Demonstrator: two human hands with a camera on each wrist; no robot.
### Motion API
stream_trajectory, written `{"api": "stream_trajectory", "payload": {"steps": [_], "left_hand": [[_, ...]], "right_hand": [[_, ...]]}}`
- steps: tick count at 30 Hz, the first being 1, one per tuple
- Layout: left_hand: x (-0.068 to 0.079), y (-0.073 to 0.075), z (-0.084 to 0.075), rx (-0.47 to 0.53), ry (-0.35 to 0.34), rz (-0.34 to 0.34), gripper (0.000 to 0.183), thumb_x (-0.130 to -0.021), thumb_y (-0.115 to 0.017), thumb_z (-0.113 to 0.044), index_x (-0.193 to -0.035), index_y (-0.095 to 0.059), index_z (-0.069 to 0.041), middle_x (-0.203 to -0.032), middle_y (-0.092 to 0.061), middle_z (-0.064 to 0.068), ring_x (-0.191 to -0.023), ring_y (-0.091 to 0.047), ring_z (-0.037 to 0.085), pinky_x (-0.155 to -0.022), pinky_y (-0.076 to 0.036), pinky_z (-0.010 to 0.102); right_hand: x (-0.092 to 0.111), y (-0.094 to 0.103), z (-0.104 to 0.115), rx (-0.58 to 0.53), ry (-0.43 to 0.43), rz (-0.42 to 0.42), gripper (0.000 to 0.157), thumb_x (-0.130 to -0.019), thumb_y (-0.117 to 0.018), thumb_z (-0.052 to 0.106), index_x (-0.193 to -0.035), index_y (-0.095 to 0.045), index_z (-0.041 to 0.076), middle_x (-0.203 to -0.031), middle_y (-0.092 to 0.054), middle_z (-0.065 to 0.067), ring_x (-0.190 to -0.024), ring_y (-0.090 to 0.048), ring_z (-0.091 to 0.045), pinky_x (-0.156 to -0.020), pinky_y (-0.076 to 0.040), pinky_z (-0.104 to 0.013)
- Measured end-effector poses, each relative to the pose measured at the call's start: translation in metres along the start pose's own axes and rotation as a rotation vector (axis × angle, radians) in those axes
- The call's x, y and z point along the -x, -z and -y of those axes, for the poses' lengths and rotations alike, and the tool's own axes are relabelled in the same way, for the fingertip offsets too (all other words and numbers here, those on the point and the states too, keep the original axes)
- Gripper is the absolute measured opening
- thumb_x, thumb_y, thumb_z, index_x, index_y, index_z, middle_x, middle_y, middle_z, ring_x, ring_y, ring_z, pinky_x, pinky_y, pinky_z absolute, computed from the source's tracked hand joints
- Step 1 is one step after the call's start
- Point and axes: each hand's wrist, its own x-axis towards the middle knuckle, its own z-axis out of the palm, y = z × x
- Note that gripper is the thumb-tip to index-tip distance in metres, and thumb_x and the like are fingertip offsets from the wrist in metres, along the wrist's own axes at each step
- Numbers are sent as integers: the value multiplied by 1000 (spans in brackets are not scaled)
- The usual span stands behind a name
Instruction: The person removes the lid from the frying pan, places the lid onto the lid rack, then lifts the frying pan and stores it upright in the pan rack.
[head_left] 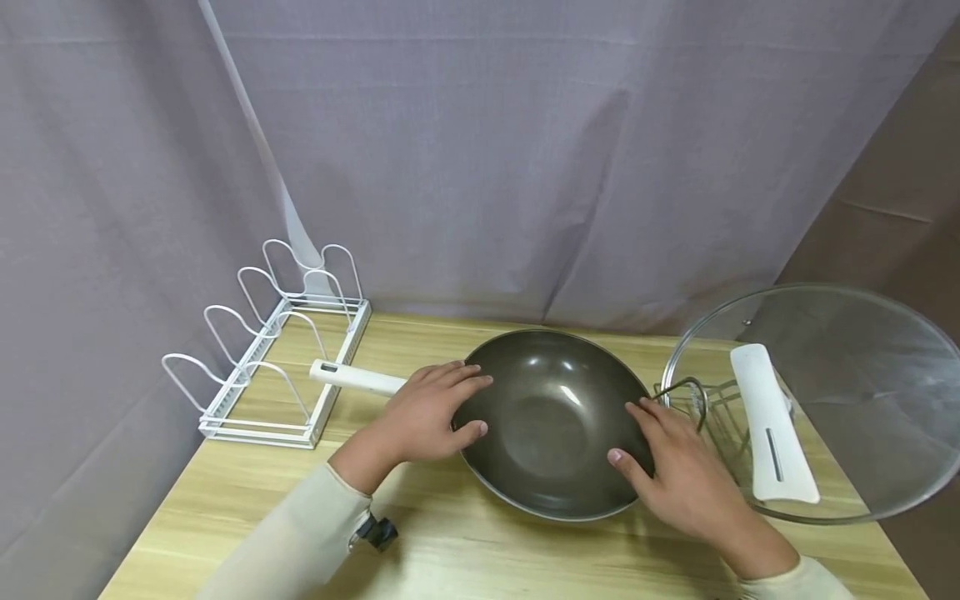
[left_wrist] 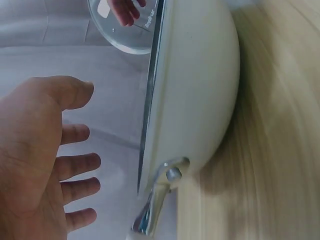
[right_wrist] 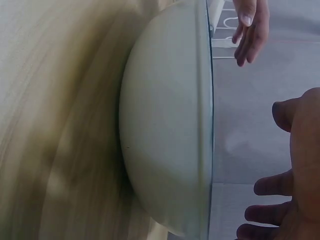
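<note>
A wok (head_left: 543, 442) with a dark inside, a pale outside and a white handle (head_left: 360, 379) rests upright on the wooden table. Above its left rim hovers my left hand (head_left: 431, 412), fingers loosely spread and holding nothing. In the left wrist view a gap separates that hand (left_wrist: 35, 155) from the wok's pale side (left_wrist: 200, 85). My right hand (head_left: 678, 471) hangs over the right rim, also without anything in its grasp. From the right wrist view, this hand (right_wrist: 300, 170) is likewise apart from the wok (right_wrist: 165, 120).
A white wire rack (head_left: 341, 375) with several loops stands on the left. At the right, a large glass lid (head_left: 862, 400) with a white handle (head_left: 772, 425) leans on a dark wire stand (head_left: 693, 385). Grey curtain (head_left: 480, 167) hangs behind the table (head_left: 450, 550).
</note>
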Motion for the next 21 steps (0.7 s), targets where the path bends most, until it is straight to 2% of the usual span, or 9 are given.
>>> {"api": "stream_trajectory", "payload": {"steps": [9,16,21], "left_hand": [[16,-1,9,4,48,-26,64,-96,-60,-49,-151,-52,-18,-154,-49,8,-144,-40,33,-117,-29,52],[25,-2,19,-21,104,-48,57,-96,-65,-39,-149,-54,-18,-153,-50,8,-144,-40,33,-118,-26,52],[31,-4,29,-91,141,-52,51,-98,-63,-32,-146,-57,-18,-152,-51,9,-144,-41,34,-118,-26,52]], "right_hand": [[0,-6,-1,-6,-40,46,76,-99,-62,51,-150,-44,-3,-154,-39,-28,-139,-35,-53,-104,-32,-72],[4,-12,-3,3,-41,23,78,-98,-64,51,-150,-44,-3,-152,-40,-30,-138,-36,-53,-103,-33,-73],[9,-17,-5,-10,-40,-6,79,-96,-68,49,-148,-45,-5,-151,-40,-32,-137,-36,-55,-103,-32,-74]]}}
